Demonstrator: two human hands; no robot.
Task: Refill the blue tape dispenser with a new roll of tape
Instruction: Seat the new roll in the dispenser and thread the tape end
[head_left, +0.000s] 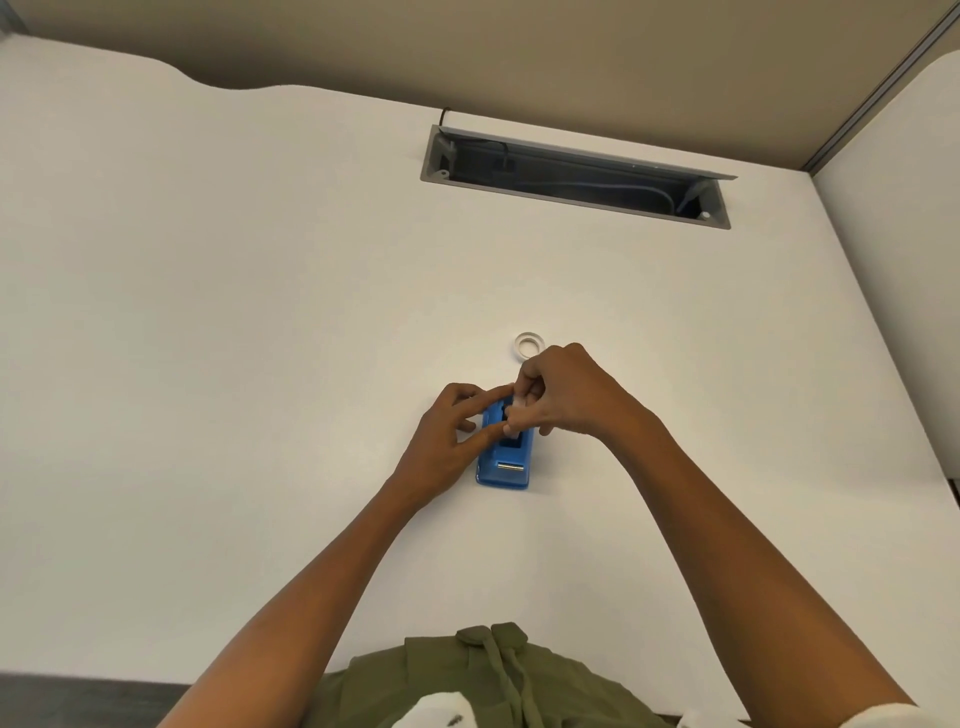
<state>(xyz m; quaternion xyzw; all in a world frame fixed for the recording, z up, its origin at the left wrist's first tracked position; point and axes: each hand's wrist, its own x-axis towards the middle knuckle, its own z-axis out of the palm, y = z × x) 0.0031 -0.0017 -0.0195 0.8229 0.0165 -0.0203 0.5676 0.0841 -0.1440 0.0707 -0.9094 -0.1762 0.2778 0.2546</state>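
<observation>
The blue tape dispenser (511, 462) lies on the white desk (260, 312), its metal cutter end toward me. My left hand (452, 441) rests on its left side, fingers spread along the body. Over the dispenser's slot, my right hand (561, 392) pinches a pale tape roll (517, 410) between thumb and fingers; most of that roll is hidden. A second whitish ring (529, 344) lies flat on the desk just beyond my right hand.
An open grey cable tray (571, 176) with wires is sunk into the desk at the back. A beige partition wall runs behind and to the right. My green top shows at the near edge.
</observation>
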